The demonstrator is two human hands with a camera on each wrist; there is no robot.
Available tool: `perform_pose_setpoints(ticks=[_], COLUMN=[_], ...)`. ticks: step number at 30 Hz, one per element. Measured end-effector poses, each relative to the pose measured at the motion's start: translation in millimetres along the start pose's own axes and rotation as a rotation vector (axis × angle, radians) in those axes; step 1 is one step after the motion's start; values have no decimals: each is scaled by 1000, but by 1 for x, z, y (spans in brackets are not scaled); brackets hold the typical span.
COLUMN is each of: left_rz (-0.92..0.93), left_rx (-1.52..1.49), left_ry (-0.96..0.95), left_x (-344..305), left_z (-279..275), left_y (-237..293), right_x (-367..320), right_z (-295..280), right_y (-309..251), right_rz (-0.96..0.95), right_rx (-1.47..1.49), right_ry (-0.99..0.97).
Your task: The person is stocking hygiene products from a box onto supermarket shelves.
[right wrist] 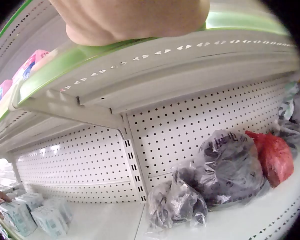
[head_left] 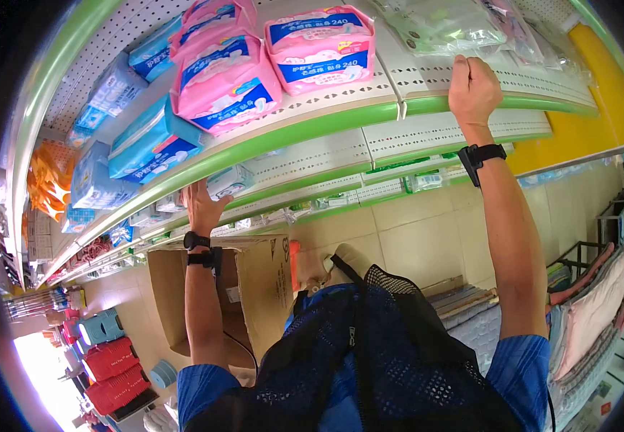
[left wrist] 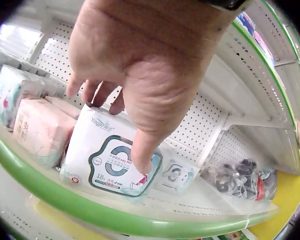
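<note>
In the left wrist view, my left hand (left wrist: 140, 65) grips a white pack (left wrist: 85, 145) with a dark green frame printed on it; the thumb lies across its front and the fingers reach over its top edge. The head view has this hand (head_left: 204, 209) at a shelf below the pink packs (head_left: 319, 54). My right hand (head_left: 475, 90) is curled at the green-edged upper shelf (head_left: 499, 103), close to clear-wrapped goods (head_left: 441, 29). From the right wrist camera, only part of that hand (right wrist: 135, 20) shows above the green edge; its fingertips are hidden.
Beside the white pack are a pinkish pack (left wrist: 42, 131) and a smaller white pack (left wrist: 176, 175). Dark bagged items (right wrist: 227, 170) and a red bag (right wrist: 274, 157) lie along the lower shelf. An open cardboard box (head_left: 265, 288) stands on the floor below the left arm.
</note>
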State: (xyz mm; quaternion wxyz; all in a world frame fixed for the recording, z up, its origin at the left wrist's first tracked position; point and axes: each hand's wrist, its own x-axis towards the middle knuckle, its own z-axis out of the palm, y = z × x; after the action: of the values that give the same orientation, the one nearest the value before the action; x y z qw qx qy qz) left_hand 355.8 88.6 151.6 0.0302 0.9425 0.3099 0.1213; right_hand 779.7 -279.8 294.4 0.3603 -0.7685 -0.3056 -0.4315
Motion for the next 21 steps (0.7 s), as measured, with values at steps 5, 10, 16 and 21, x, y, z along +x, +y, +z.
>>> perform_pose_setpoints(ticks=[5,10,16,21], left_rz=[-43,-50,-72,-34], left_rx=[66,103,83,-82], left_ry=[-14,-48,-95,18], left_x=[13,20,21,7], left_z=[7,4,-1,3], left_y=[2,5,8,12], right_x=[1,1,1,0], right_z=[0,0,1,0], right_y=[-1,0,0,0], right_rz=[7,17,-27,7], right_rx=[-6,-12,13,-23], right_ry=[7,-4,38,4])
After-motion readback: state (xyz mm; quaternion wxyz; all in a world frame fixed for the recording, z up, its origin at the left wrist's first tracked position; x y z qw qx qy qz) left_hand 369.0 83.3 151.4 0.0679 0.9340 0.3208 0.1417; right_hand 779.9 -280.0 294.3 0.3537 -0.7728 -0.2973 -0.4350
